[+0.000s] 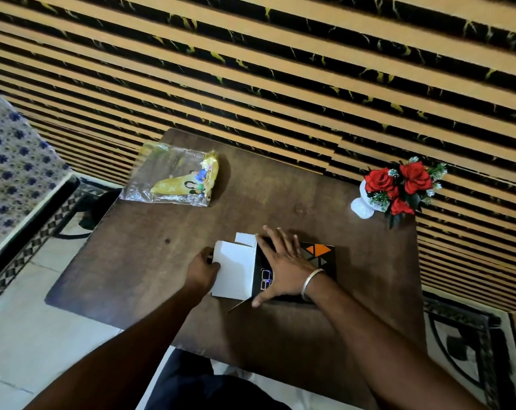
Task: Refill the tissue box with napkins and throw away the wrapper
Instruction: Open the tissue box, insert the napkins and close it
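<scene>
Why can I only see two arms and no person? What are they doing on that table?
The camera is worn on the person's head and looks down, so you see only their own arms. There is just this one picture. On the brown table lies a black tissue box with its white end flap open. The right hand, with a bracelet on its wrist, presses flat on top of the box. The left hand grips the flap's edge. Farther back lies a crinkly see-through and yellow wrapper, which looks empty. At the far right corner stands a small white vase of red flowers.
</scene>
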